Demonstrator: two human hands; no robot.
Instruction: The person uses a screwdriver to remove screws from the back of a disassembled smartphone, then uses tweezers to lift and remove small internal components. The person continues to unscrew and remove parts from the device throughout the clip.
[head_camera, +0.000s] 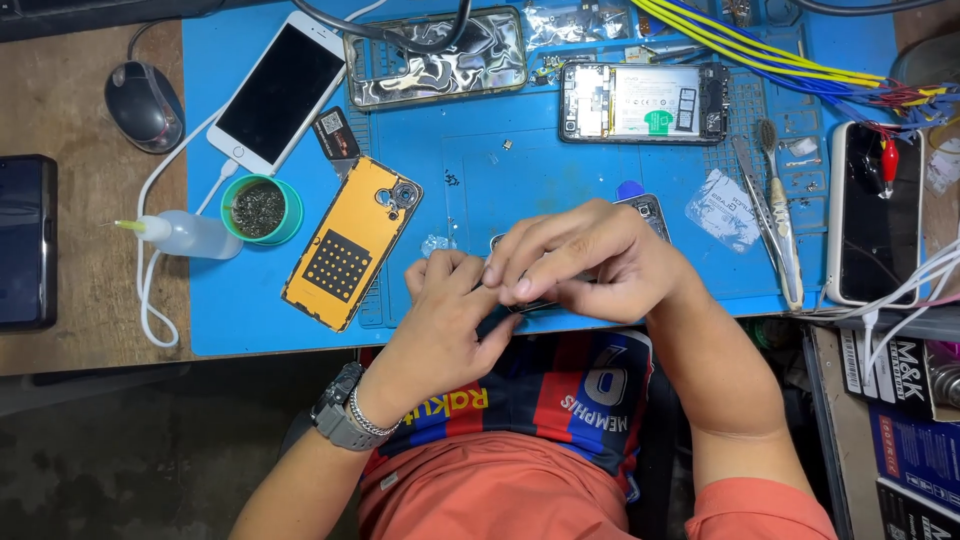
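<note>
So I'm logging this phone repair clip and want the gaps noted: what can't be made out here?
Head view only:
- The phone in the hands: mostly covered by the right hand and left hand; its state and what the fingertips grip are hidden.
- Loose screws on the blue mat: too small to tell apart.
- Dark phone at the left: cut off by the frame edge.
- Boxes at the right: cut off by the edge.

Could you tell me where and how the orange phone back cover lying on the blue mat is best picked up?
The orange back cover lies flat and slanted on the blue mat, inner side up. I would pinch it across its two long edges near the middle, coming from above: they look bare there, while the green tin crowds its upper left corner and the camera cutout end probably looks weaker.
</note>
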